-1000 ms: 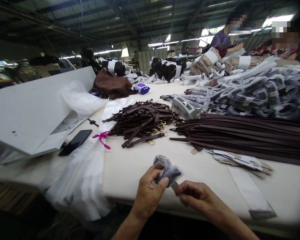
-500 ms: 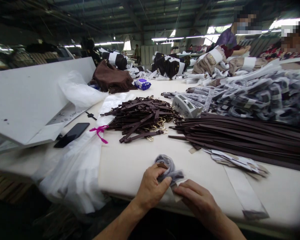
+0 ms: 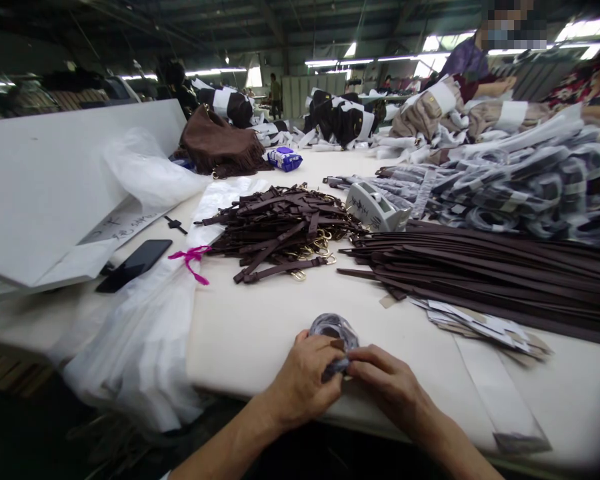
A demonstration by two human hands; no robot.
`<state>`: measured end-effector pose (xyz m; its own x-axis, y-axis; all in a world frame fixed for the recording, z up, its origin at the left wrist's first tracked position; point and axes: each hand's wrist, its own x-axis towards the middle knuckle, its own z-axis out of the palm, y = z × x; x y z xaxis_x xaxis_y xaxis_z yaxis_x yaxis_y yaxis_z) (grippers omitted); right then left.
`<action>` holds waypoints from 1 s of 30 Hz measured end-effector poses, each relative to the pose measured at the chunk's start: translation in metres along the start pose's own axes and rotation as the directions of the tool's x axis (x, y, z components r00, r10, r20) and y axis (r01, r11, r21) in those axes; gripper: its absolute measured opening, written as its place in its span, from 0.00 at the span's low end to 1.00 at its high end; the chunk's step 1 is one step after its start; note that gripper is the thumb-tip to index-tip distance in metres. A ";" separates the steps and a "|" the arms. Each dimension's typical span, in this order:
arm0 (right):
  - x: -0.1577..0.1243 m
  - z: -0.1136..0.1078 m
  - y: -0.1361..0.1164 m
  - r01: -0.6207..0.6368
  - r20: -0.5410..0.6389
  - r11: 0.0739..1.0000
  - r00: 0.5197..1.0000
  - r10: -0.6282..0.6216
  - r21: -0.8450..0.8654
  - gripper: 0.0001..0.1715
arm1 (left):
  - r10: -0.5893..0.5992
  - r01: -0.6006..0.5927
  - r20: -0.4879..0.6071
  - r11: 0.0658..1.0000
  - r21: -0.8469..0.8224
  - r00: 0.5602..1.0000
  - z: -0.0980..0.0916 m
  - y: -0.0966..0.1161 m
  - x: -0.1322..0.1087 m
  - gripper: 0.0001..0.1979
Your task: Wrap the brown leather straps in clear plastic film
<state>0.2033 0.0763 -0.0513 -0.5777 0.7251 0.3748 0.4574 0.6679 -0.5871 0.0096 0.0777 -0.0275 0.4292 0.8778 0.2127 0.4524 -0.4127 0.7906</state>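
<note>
Both hands meet at the near edge of the white table over a small rolled strap wrapped in clear plastic. My left hand curls its fingers round the left side of the bundle. My right hand pinches its right end with thumb and fingers pressed together. The bundle rests on the table top. Just beyond lies a heap of short dark brown straps with gold clasps, and to the right a row of long dark brown straps.
A tape dispenser stands mid-table. Paper strips lie at right. Wrapped strap bundles pile at far right. White plastic bags hang over the left edge near a black phone and a white board. Other people work at the back right.
The wrapped bundle has come down from slightly raised to resting on the table. My right hand has moved up to pinch it, and both hands have closed together on it.
</note>
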 end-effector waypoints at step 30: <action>0.014 0.001 0.007 -0.087 -0.042 0.986 0.995 0.094 0.142 0.07 | 0.125 -0.053 -0.343 0.976 0.213 0.931 0.025 -0.012 -0.017 0.20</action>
<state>0.1978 0.0908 -0.0512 -0.5033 0.7911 0.3476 0.4056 0.5715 -0.7134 0.0160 0.0619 -0.0549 0.1879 0.8488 0.4941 0.5855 -0.5007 0.6375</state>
